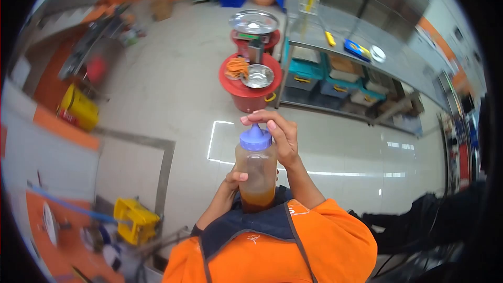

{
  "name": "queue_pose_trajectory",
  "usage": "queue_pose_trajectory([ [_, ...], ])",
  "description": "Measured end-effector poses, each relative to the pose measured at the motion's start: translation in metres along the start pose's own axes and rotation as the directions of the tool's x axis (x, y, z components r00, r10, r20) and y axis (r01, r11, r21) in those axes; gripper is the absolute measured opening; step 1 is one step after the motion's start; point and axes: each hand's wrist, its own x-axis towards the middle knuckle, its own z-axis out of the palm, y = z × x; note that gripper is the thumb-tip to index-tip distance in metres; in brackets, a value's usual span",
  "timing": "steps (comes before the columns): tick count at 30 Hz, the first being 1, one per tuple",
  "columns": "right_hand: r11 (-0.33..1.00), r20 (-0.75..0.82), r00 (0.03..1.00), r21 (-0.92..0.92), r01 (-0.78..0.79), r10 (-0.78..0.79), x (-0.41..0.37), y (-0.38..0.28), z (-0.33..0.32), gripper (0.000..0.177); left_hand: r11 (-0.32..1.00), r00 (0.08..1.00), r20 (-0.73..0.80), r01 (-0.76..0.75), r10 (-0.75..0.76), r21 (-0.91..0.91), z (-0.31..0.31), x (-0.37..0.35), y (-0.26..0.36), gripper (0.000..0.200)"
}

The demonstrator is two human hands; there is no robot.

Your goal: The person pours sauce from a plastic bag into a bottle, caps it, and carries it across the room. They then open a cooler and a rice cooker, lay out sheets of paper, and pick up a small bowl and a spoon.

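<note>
From the head view, the person holds an upright clear bottle (257,170) close in front of the chest, with brown liquid (258,199) in its lower part and a purple cap (255,140) with a pointed spout (255,129) on top. Of the hands, the left hand (234,180) is wrapped around the bottle's body, gripping it, its thumb on the near side. The right hand (283,133) is closed over the bottle's top, a finger lying across the spout's tip and the thumb beside it.

Just below the bottle are a dark apron (243,230) and an orange shirt (335,236). Beyond the bottle, on the floor (183,84), stands a red tub (245,104) carrying orange strips (237,67) and a steel bowl (257,76); farther beyond the bottle is a wide steel tray (254,21).

Beyond and to the right of the bottle runs a steel table (406,71), with a blue-and-yellow packet (357,50) on it and lidded boxes (335,84) beneath. To the bottle's left, near the lower edge, is a yellow bucket (135,221); farther left, somewhat blurred, is what looks like a yellow bin (78,107).
</note>
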Motion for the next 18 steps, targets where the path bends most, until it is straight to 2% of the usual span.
queue_pose_trajectory([
  [1, 0.999, -0.054, 0.999, -0.038, 0.006, -0.008, 0.002, -0.001, -0.002, 0.031, 0.999, 0.998, 0.046, 0.049, -0.049, -0.013, -0.006, 0.011, 0.009, 0.090],
  [2, 0.990, -0.043, 0.999, -0.138, 0.007, -0.013, 0.006, -0.004, -0.004, 0.035, 0.995, 0.991, 0.095, 0.093, -0.091, -0.020, -0.009, 0.023, 0.018, 0.091],
  [4, 0.944, -0.010, 1.000, -0.330, -0.002, -0.001, 0.010, -0.010, -0.010, 0.051, 0.988, 0.968, 0.203, 0.153, -0.148, -0.011, -0.018, 0.047, 0.033, 0.092],
  [7, 0.891, -0.212, 0.973, -0.454, -0.013, -0.094, 0.009, -0.005, -0.014, 0.057, 0.968, 0.918, 0.313, 0.250, -0.243, 0.020, -0.023, 0.081, 0.057, 0.097],
  [8, 0.906, -0.209, 0.978, -0.416, -0.086, -0.003, 0.004, 0.003, -0.028, 0.077, 0.956, 0.895, 0.342, 0.289, -0.286, 0.044, -0.023, 0.089, 0.062, 0.100],
  [9, 0.896, -0.246, 0.969, -0.432, -0.099, -0.012, 0.001, 0.001, -0.029, 0.077, 0.944, 0.866, 0.383, 0.324, -0.322, 0.062, -0.023, 0.099, 0.067, 0.100],
  [11, 0.984, -0.236, 0.971, -0.178, -0.002, -0.041, -0.004, -0.006, -0.028, 0.099, 0.921, 0.815, 0.437, 0.379, -0.380, 0.094, -0.024, 0.115, 0.071, 0.100],
  [12, 0.940, -0.239, 0.969, -0.340, -0.032, -0.054, -0.008, -0.013, -0.028, 0.114, 0.905, 0.782, 0.467, 0.410, -0.412, 0.112, -0.024, 0.123, 0.072, 0.100],
  [15, 0.862, -0.417, 0.906, -0.483, -0.154, -0.072, -0.025, -0.040, -0.012, 0.113, 0.859, 0.684, 0.539, 0.482, -0.491, 0.171, -0.022, 0.144, 0.064, 0.100],
  [16, 0.788, -0.427, 0.890, -0.598, -0.145, -0.160, -0.030, -0.048, -0.004, 0.107, 0.845, 0.648, 0.565, 0.500, -0.511, 0.191, -0.020, 0.150, 0.057, 0.099],
  [18, 0.743, -0.542, 0.818, -0.625, -0.238, -0.194, -0.048, -0.052, 0.009, 0.103, 0.821, 0.577, 0.608, 0.514, -0.546, 0.249, -0.014, 0.161, 0.037, 0.099],
])
